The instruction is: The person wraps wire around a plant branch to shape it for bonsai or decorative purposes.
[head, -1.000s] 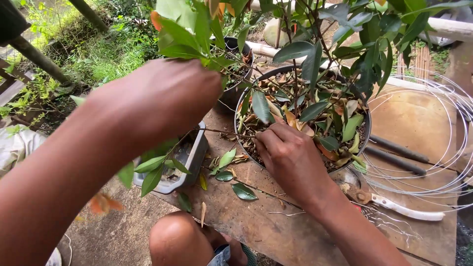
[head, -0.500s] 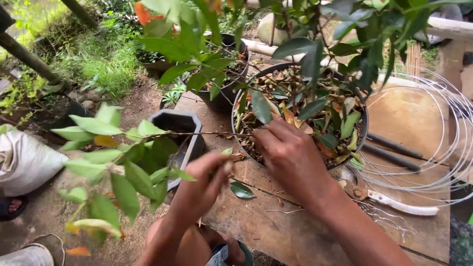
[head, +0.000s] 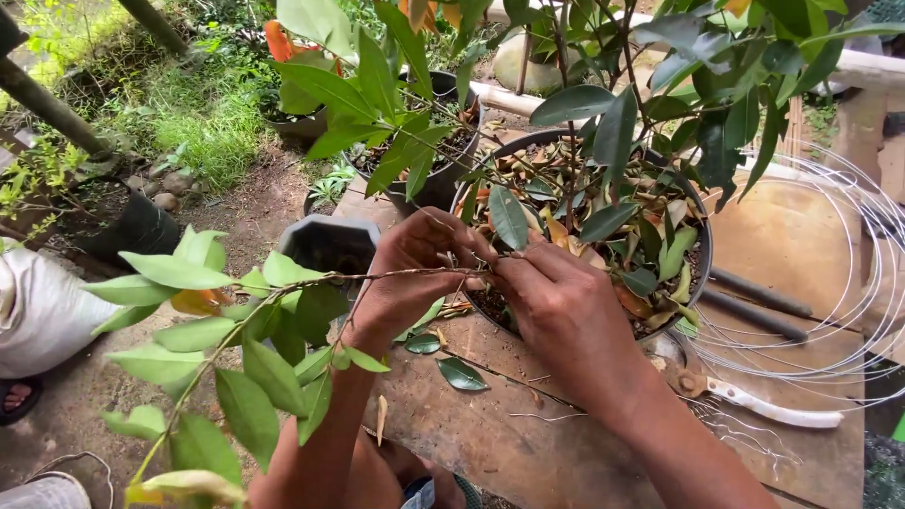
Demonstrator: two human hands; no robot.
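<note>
A thin leafy branch [head: 283, 302] runs from the lower left up to the near rim of a round black pot [head: 702, 269] filled with dry leaves and green shoots. My left hand [head: 415, 273] pinches the branch near its base, fingers closed around the stem. Right beside it, my right hand [head: 556, 306] grips the same stem at the pot's edge. The two hands touch each other. Both rest above the worn wooden table [head: 528, 424].
White-handled pruning shears [head: 764, 405] lie on the table to the right, beside a coil of wire [head: 848, 283]. A second black pot [head: 434, 151] stands behind, a grey angular pot [head: 330, 245] left of the table. Fallen leaves [head: 462, 374] lie near the front.
My left hand came down from the upper left, bringing the leafy branch to the pot's rim. My right hand stayed at the rim and now meets the left on the stem.
</note>
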